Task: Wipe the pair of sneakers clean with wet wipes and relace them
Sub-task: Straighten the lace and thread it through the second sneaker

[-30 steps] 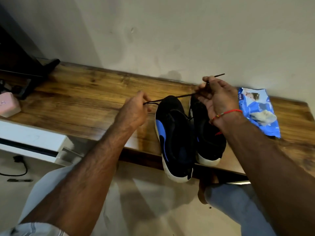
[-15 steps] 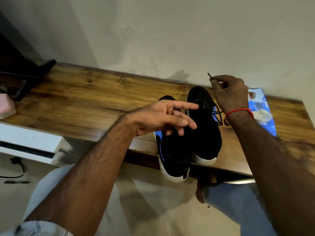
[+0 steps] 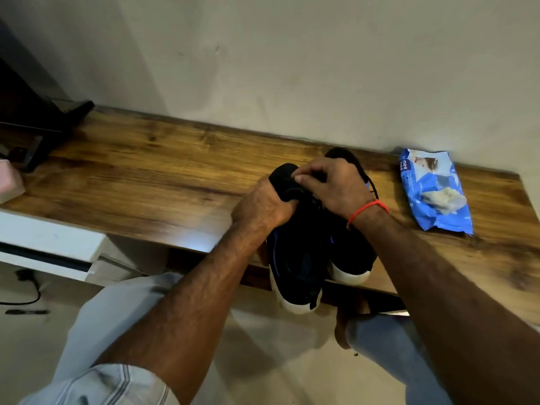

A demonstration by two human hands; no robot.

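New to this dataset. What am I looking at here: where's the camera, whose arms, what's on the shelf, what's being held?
There is no robot here. A person wears one wide-angle camera on the head, looking forward and down, so the two forearms coming in from the bottom are their own.

The surface is a wooden shelf against a plain wall. On it stand two black sneakers side by side, heels hanging over the near edge: the left sneaker and the right sneaker. To the right lies a blue pack of wet wipes, with a wipe poking out.

The left hand grips the left sneaker near its toe end. The right hand, with a red thread on the wrist, has its fingers curled at the same spot, apparently pinching a lace, though the lace itself is hard to make out there.
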